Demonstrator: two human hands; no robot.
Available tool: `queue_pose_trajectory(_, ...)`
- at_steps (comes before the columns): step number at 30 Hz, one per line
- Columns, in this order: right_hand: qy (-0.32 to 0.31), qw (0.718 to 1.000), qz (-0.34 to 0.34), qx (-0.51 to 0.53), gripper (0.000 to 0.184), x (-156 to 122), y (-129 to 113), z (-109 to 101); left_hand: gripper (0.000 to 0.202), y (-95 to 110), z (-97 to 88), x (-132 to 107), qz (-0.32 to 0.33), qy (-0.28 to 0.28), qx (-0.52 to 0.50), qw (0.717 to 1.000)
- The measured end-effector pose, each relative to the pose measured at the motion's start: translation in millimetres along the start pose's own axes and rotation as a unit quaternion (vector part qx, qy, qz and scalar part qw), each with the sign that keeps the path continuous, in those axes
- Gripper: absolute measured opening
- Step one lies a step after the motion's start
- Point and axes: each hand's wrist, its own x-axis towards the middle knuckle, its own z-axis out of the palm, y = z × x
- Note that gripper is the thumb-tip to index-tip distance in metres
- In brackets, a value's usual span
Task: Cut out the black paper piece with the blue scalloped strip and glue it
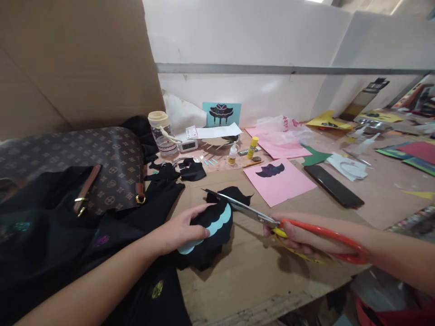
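My left hand (185, 228) pinches a piece of black fabric (212, 253) together with a light blue scalloped paper strip (217, 226) lying on it. My thumb presses on the strip. In my right hand (288, 233) is a pair of scissors (322, 231) with one red and one yellow handle loop. Their blades point left and reach the upper edge of the held fabric; whether the blades are fully closed is hard to see. Just behind the blades lies another black fabric scrap (234, 194) on the cardboard.
Dark cloth (41, 253) and a brown patterned bag (112, 167) fill the left side. Beyond my hands are black scraps (192, 170), a glue bottle (233, 153), a glue stick (253, 147) and a jar (161, 133). A pink card (278, 188) and a phone (335, 185) lie to the right.
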Motion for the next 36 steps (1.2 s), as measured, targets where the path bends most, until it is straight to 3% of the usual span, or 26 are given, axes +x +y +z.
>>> queue_pose_trajectory(6,-0.042,0.999,-0.027,-0.014,0.071,2.8,6.1,-8.1,0.079,4.9,3.5,-2.8,-0.026,0.010,-0.028,0.999)
queue_pose_trajectory(14,-0.015,0.999,-0.014,-0.038,0.081,0.4,-6.7,-1.8,0.070,4.3,5.0,-3.2,-0.040,-0.008,-0.069,0.997)
queue_pose_trajectory(20,-0.025,0.999,-0.026,-0.040,0.076,-1.0,-2.4,-3.5,0.066,5.4,5.3,-3.0,-0.045,-0.013,-0.091,0.995)
queue_pose_trajectory(26,-0.003,1.000,-0.002,-0.008,0.085,0.1,-0.4,0.6,0.069,3.5,5.0,-1.5,-0.052,-0.004,-0.095,0.994)
queue_pose_trajectory(31,-0.024,0.999,-0.024,-0.038,0.074,3.5,7.9,-7.4,0.070,1.0,3.7,-2.1,-0.048,-0.008,-0.081,0.996)
queue_pose_trajectory(36,-0.025,0.999,-0.002,-0.044,0.068,-0.8,-6.4,-4.1,0.069,0.6,2.1,-2.9,-0.041,-0.021,-0.056,0.997)
